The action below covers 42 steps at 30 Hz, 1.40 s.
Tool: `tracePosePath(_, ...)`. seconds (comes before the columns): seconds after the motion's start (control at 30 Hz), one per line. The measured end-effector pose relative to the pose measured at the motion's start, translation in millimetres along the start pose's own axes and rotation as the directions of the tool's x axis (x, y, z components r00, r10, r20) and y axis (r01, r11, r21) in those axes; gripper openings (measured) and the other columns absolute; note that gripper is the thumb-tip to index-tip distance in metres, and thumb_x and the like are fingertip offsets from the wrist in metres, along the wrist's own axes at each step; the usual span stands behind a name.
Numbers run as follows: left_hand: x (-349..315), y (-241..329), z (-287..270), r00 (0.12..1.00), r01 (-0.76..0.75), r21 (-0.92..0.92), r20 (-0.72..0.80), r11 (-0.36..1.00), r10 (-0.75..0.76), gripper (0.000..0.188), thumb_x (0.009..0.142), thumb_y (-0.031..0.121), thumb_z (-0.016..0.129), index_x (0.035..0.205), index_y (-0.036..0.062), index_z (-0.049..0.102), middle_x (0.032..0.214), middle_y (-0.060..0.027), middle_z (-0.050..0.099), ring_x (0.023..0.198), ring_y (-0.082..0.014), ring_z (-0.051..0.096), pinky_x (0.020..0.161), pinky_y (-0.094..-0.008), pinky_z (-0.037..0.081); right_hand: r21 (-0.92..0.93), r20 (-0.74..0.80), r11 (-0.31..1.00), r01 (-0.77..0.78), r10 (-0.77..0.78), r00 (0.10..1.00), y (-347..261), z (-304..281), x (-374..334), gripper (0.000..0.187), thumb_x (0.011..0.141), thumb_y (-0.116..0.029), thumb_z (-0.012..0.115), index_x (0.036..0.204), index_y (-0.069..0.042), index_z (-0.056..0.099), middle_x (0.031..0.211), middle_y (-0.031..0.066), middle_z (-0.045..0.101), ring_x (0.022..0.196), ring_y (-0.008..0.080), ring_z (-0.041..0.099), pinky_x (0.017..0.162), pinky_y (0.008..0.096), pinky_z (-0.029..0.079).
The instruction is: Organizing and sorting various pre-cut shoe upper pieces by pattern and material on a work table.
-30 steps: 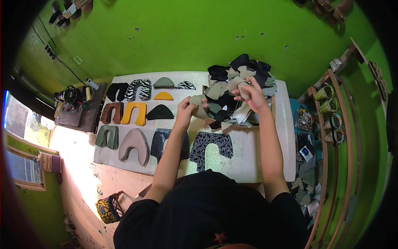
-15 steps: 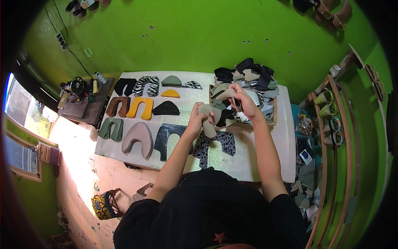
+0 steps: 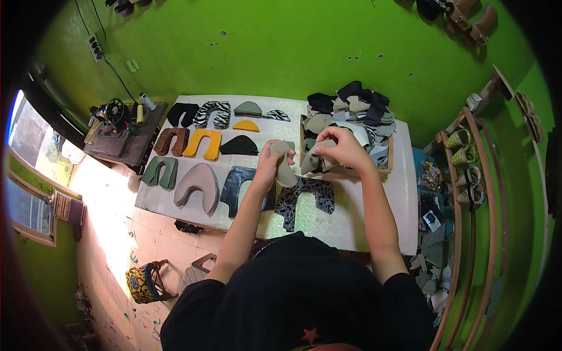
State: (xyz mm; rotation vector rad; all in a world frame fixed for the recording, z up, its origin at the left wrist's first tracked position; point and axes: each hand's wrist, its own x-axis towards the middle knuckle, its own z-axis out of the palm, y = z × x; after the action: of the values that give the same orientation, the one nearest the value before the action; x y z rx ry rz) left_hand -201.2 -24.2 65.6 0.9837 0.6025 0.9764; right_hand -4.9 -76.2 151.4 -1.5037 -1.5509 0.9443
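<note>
From where I stand, the left hand [image 3: 271, 163] is closed around a pale grey-green piece [image 3: 285, 174], its thumb laid over the upper part and the fingers curled behind. The lower end of the piece hangs free below the grip, above the patterned cutout [image 3: 288, 207], a black-and-grey one.

The right hand [image 3: 344, 148] is bent in at the wrist, thumb and fingertips drawn together on a darker grey-green scrap [image 3: 311, 162]. That one hangs just beside the first piece, at the near left corner of the wooden box [image 3: 379, 171]; whether it touches the box I can't tell. The last fingers of this hand are partly hidden from me.

Inside the box a heap of scraps [image 3: 355, 105] rises above the rim, black, grey and white. The box sits on the white desk [image 3: 345, 221], toward the wall.

Left of the hands lie rows of cut shapes: nearest, a black half-moon stack [image 3: 239, 146]; farther over, a yellow arch [image 3: 213, 146] and a mauve-grey horseshoe stack [image 3: 191, 182].
</note>
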Motion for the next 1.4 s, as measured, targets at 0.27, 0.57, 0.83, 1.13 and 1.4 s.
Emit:
tracePosePath(0.27,4,1,-9,1.0,0.009,-0.078,-0.024,0.997,-0.011,0.025,0.079,0.0,0.035,0.104,0.0023,0.037,0.089,-0.0141,0.059,0.076,-0.0208,0.059,0.077,-0.0328,0.048,0.079,0.268,0.996,0.049,-0.068,0.961,-20,-9,-7,0.013,0.069,-0.005,0.068,0.072,-0.001,0.056,0.073,0.0048,0.06,0.068,0.0092,0.056,0.063,0.0234,0.045)
tracePosePath(0.57,-2,-8,-13,0.896,0.278,-0.353,0.43,0.893,-0.109,0.026,0.085,0.012,0.036,0.109,0.0011,0.036,0.098,-0.0179,0.054,0.09,-0.0287,0.058,0.084,-0.0375,0.046,0.487,0.344,0.872,0.055,-0.249,0.905,-34,0,-6,0.013,0.069,-0.001,0.067,0.079,-0.002,0.059,0.079,0.003,0.061,0.077,0.0109,0.057,0.075,0.0258,0.044)
tracePosePath(0.83,-12,2,-7,0.862,0.263,-0.242,0.493,0.934,-0.115,0.036,0.088,0.028,0.045,0.111,0.0031,0.034,0.103,-0.023,0.054,0.092,-0.0309,0.059,0.084,-0.0397,0.047,0.031,0.118,1.0,-0.001,-0.003,0.993,24,12,0,0.017,0.073,-0.012,0.062,0.085,0.0,0.059,0.071,0.004,0.058,0.066,0.009,0.052,0.06,0.0234,0.042)
tracePosePath(1.13,-11,1,-1,0.853,0.238,0.118,0.45,0.964,-0.265,0.036,0.081,0.004,0.056,0.111,0.003,0.035,0.101,-0.0154,0.057,0.09,-0.0224,0.06,0.081,-0.0337,0.048,-0.213,0.116,0.967,0.136,-0.113,0.987,34,28,-5,0.021,0.07,-0.021,0.067,0.08,-0.002,0.062,0.068,0.0065,0.058,0.061,0.0115,0.05,0.056,0.0263,0.041)
tracePosePath(1.4,-9,0,-11,0.853,0.328,0.01,0.427,0.945,-0.3,0.032,0.082,0.004,0.055,0.11,0.0005,0.038,0.099,-0.0146,0.059,0.089,-0.0216,0.06,0.083,-0.034,0.047,-0.213,-0.058,0.947,0.241,-0.258,0.964,21,34,-11,0.018,0.07,-0.02,0.068,0.077,-0.005,0.063,0.071,0.0051,0.054,0.065,0.0153,0.049,0.063,0.0267,0.041)
